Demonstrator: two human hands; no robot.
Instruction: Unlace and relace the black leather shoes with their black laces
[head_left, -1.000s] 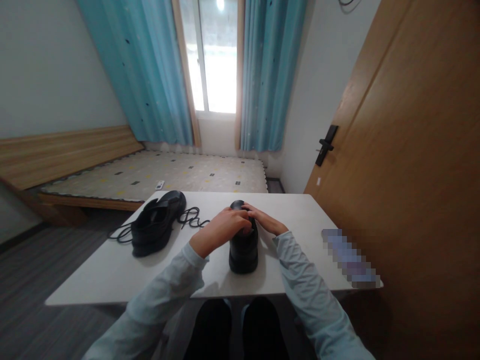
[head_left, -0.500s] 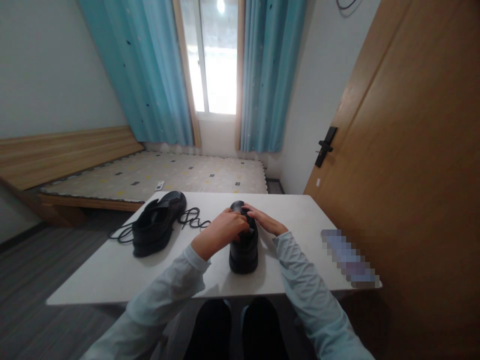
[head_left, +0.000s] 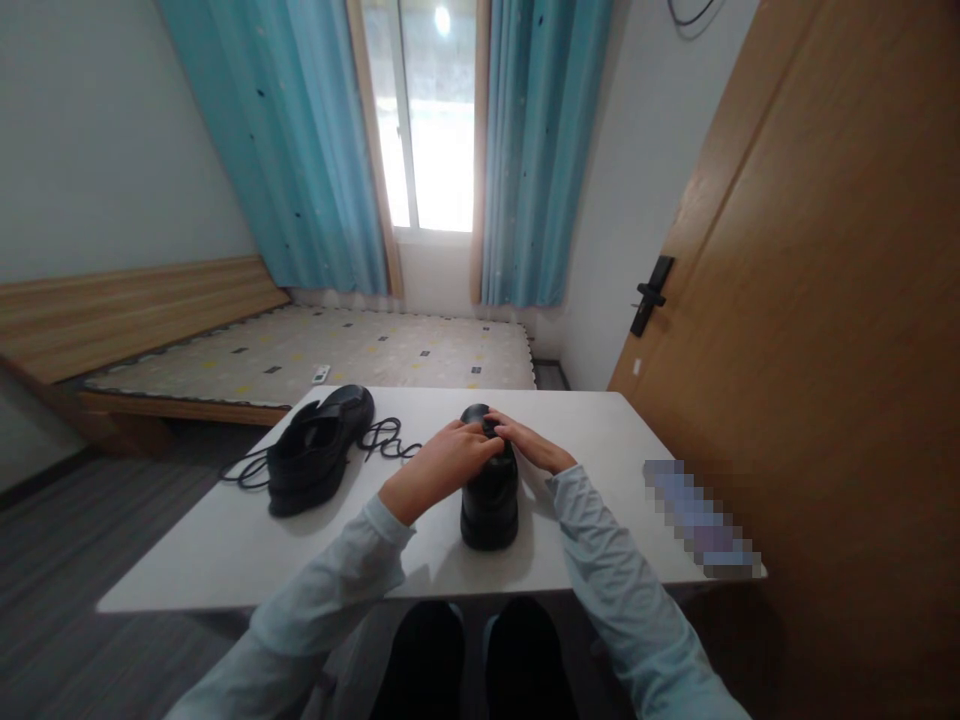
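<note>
Head view: a black shoe (head_left: 489, 500) stands upright on the white bench (head_left: 225, 545), heel toward the person, toe pointing away to the window. Both hands rest on its upper, over the lacing area. The left hand (head_left: 439, 468) lies across the top from the left, fingers curled down onto the shoe; its grip looks narrow, pinched at something small near the tongue, though what it holds is too small to tell. The right hand (head_left: 529, 443) comes in from the right, fingertips meeting the left hand's at the shoe's throat; whether its grip is closed on anything cannot be told.

To the left, well apart, a second shoe (head_left: 319, 450) lies on the bench with a loose black lace (head_left: 382, 438) trailing just beside it toward the bench edge. A blurred flat thing (head_left: 697, 518) sits at the right end of the bench.

Judging from this, the step in hand is work on the lacing of the near shoe. The next move would call for fine fingertip work at the eyelets while the shoe stays steady.
</note>
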